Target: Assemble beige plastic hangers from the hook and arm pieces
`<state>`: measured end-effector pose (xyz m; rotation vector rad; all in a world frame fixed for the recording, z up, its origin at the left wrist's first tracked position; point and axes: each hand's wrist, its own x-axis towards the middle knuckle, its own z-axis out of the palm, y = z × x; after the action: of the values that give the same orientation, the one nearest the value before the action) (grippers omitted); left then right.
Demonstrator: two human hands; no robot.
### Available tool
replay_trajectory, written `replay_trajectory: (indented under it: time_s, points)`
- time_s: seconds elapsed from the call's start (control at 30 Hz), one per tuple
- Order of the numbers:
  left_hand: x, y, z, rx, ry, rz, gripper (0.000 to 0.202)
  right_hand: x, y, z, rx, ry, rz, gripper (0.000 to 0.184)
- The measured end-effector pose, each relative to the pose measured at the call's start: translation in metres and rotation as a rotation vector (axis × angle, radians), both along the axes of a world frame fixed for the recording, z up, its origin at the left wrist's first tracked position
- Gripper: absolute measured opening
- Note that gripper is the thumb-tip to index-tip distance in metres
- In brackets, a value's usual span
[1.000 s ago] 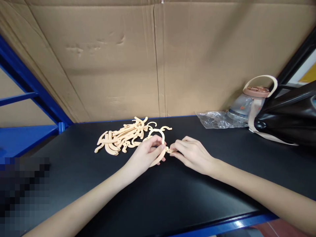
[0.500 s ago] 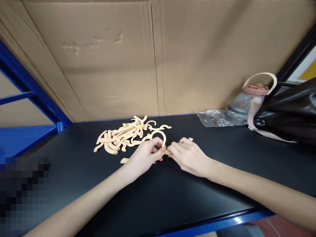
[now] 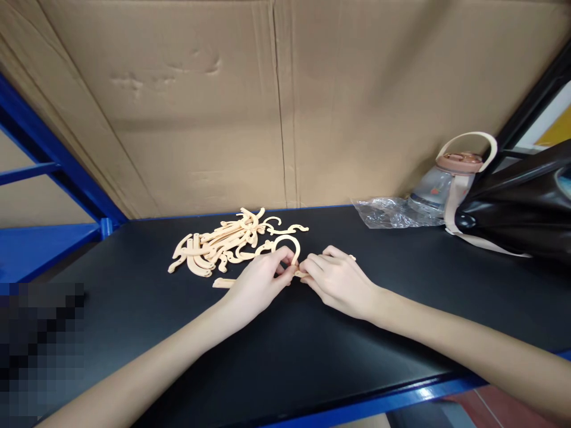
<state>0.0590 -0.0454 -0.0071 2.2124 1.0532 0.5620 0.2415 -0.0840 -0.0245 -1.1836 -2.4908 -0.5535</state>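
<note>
Between thumb and fingers, my left hand pinches a beige plastic hanger hook, whose curved end rises above the fingertips. My right hand is closed on a beige hanger arm that meets the hook's base at the left fingertips. A small beige tip also shows past the right knuckles; most of that arm is hidden by the fingers. Another beige arm end sticks out left of my left hand, and I cannot tell whether it is joined to the hook.
A loose pile of beige hanger parts lies behind and left of my hands on the black tabletop. At the back right are a crumpled clear plastic bag, a water bottle with a strap, and a black bag. Cardboard stands behind.
My hands stay together, fingertips slightly closer. The arm end left of my left hand has shifted a little and shows more, and the tip past my right hand has moved slightly right and down.
</note>
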Motion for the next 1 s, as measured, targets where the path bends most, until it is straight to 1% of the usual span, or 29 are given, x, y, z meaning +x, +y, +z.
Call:
replay_trajectory:
  time_s: [0.17,0.27,0.3,0.4,0.47,0.57,0.67,0.8,0.87,1.0]
  points:
    - [-0.002,0.002,0.003,0.015,-0.003,-0.025,0.012,0.004,0.002,0.004,-0.054,0.099,0.026,0.017]
    - [-0.002,0.002,0.005,-0.010,-0.038,-0.043,0.012,0.007,0.002,0.004,-0.099,0.193,0.044,0.009]
    - [-0.001,0.002,0.005,-0.027,-0.064,-0.045,0.012,0.007,0.003,0.003,-0.131,0.246,0.037,0.006]
    - [0.001,-0.001,0.008,-0.092,-0.158,-0.012,0.015,0.008,0.002,0.003,-0.264,0.425,-0.024,0.012]
    - [0.003,-0.003,0.010,-0.122,-0.215,0.016,0.017,0.007,0.002,0.003,-0.338,0.504,-0.061,0.013]
    - [0.004,-0.007,0.015,-0.129,-0.282,0.015,0.019,0.007,0.002,0.005,-0.408,0.555,-0.062,0.009]
    - [0.004,-0.008,0.017,-0.123,-0.298,0.025,0.022,0.007,0.002,0.006,-0.452,0.598,-0.053,0.009]
    - [0.003,-0.006,0.015,-0.113,-0.290,0.048,0.026,0.008,0.002,0.009,-0.501,0.700,-0.065,0.011]
    - [0.002,-0.005,0.015,-0.104,-0.294,0.040,0.025,0.009,0.002,0.011,-0.530,0.746,-0.068,0.012]
    - [0.000,-0.003,0.014,-0.051,-0.267,0.025,0.021,0.010,0.003,0.012,-0.560,0.763,-0.048,0.012]
